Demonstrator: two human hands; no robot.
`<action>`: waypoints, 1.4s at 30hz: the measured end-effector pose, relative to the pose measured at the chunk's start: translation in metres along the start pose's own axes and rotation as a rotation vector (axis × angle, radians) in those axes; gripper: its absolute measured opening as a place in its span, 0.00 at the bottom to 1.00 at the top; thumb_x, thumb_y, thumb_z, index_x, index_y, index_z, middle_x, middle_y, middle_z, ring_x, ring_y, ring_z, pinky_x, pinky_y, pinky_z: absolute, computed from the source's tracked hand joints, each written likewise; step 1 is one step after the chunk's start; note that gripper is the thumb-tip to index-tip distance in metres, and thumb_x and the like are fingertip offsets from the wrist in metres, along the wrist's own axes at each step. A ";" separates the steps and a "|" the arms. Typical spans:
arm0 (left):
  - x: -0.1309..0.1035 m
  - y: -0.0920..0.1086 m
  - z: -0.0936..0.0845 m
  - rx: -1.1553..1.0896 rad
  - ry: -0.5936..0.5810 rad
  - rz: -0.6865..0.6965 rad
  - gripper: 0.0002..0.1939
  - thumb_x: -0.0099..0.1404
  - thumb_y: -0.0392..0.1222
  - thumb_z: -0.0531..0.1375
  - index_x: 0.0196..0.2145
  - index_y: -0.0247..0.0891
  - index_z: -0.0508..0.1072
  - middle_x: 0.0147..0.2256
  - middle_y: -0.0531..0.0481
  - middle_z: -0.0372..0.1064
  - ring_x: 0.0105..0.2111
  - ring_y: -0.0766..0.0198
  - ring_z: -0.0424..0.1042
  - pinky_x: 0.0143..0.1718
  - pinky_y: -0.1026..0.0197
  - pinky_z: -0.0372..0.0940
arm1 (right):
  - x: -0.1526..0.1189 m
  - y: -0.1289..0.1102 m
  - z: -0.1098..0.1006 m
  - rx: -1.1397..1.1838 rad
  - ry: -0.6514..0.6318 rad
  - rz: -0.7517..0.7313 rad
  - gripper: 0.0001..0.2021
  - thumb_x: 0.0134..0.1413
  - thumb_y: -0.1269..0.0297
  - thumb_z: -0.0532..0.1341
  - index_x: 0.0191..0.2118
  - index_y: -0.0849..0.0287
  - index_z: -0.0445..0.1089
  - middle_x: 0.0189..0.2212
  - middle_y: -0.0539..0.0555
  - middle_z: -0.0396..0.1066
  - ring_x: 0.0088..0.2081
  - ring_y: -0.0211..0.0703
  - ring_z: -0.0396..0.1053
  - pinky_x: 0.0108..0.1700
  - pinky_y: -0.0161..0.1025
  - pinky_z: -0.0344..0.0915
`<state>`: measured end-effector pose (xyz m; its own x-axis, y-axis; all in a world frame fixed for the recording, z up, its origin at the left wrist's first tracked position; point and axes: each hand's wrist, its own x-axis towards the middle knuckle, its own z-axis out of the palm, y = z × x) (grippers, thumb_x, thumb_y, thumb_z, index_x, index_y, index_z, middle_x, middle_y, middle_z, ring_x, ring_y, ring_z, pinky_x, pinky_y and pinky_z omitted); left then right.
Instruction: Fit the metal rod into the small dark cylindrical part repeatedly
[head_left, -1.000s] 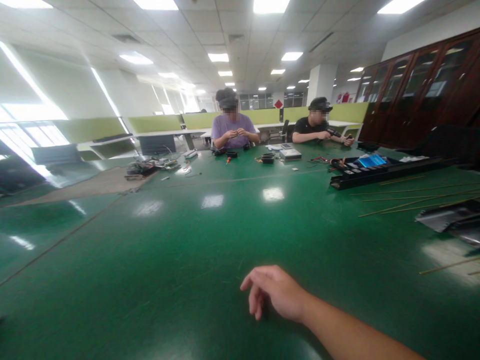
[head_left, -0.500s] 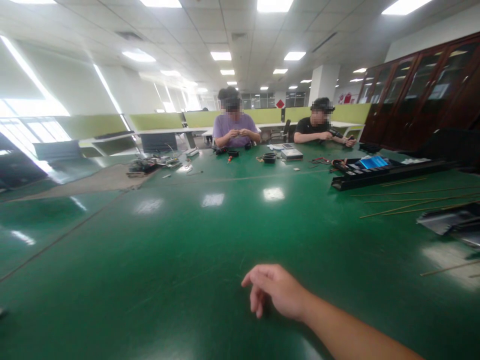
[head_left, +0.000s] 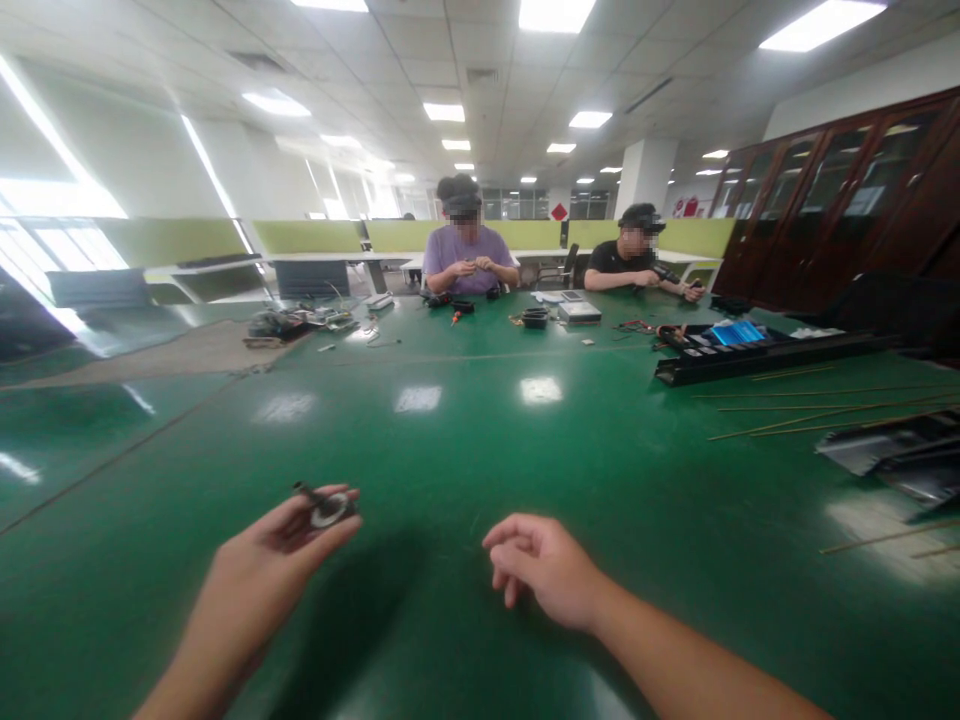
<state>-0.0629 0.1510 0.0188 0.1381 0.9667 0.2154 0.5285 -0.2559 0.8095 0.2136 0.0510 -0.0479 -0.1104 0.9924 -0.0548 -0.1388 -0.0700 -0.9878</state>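
Note:
My left hand [head_left: 281, 555] is raised over the green table [head_left: 450, 450] at the lower left. Between its thumb and fingers is a small dark round part [head_left: 330, 510] with a pale ring on its face and a short stub sticking out at its upper left. My right hand [head_left: 544, 570] hovers over the table at lower centre, fingers loosely curled and somewhat apart, with nothing visible in it. A gap of bare green surface lies between the two hands.
Across the table sit a person in a purple shirt [head_left: 469, 255] and a person in black [head_left: 626, 265]. A black rail [head_left: 772, 358], thin rods [head_left: 810, 408] and dark metal pieces [head_left: 892, 450] lie right. Assorted electronic parts [head_left: 300, 322] are at far left.
My left hand has come into view from the lower left, holding the round part. My right hand has barely moved. The view has shifted slightly.

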 end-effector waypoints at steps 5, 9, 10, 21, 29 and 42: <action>0.011 0.038 0.084 -0.017 -0.397 0.280 0.23 0.62 0.49 0.62 0.54 0.41 0.72 0.47 0.45 0.74 0.46 0.54 0.74 0.52 0.50 0.68 | 0.005 0.005 -0.013 -0.242 0.362 -0.123 0.15 0.50 0.72 0.61 0.46 0.60 0.67 0.30 0.49 0.69 0.26 0.36 0.67 0.30 0.34 0.63; -0.002 0.031 0.110 0.014 -0.477 0.454 0.19 0.64 0.43 0.61 0.53 0.43 0.73 0.45 0.46 0.73 0.45 0.57 0.72 0.50 0.55 0.67 | 0.006 0.012 -0.016 -0.358 0.416 -0.162 0.24 0.45 0.79 0.59 0.50 0.57 0.64 0.39 0.51 0.70 0.28 0.34 0.67 0.33 0.34 0.65; -0.004 0.027 0.110 0.004 -0.478 0.441 0.20 0.63 0.43 0.61 0.53 0.43 0.72 0.46 0.46 0.73 0.45 0.57 0.72 0.50 0.55 0.67 | 0.006 0.013 -0.015 -0.377 0.412 -0.167 0.25 0.45 0.80 0.58 0.51 0.56 0.63 0.41 0.51 0.70 0.28 0.34 0.68 0.33 0.34 0.65; -0.007 0.020 0.110 -0.026 -0.512 0.326 0.12 0.62 0.41 0.61 0.45 0.42 0.72 0.41 0.49 0.73 0.41 0.57 0.72 0.45 0.58 0.66 | 0.001 0.012 -0.010 -0.524 0.389 -0.124 0.24 0.45 0.77 0.62 0.50 0.53 0.65 0.33 0.51 0.72 0.32 0.41 0.70 0.36 0.36 0.64; -0.011 0.022 0.109 -0.061 -0.535 0.337 0.13 0.65 0.43 0.59 0.48 0.44 0.71 0.44 0.48 0.73 0.44 0.57 0.72 0.46 0.58 0.66 | -0.002 0.008 -0.009 -0.605 0.372 -0.108 0.20 0.45 0.75 0.62 0.47 0.54 0.68 0.29 0.49 0.70 0.28 0.41 0.68 0.32 0.37 0.61; -0.013 0.020 0.108 -0.047 -0.534 0.323 0.14 0.72 0.47 0.50 0.50 0.43 0.68 0.36 0.49 0.71 0.35 0.60 0.71 0.40 0.61 0.66 | -0.003 0.008 -0.007 -0.529 0.321 -0.112 0.21 0.46 0.74 0.63 0.48 0.53 0.67 0.34 0.50 0.72 0.27 0.37 0.67 0.31 0.35 0.62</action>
<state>0.0364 0.1333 -0.0272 0.6911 0.7048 0.1602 0.3541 -0.5234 0.7750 0.2202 0.0479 -0.0562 0.1889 0.9775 0.0934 0.3822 0.0145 -0.9240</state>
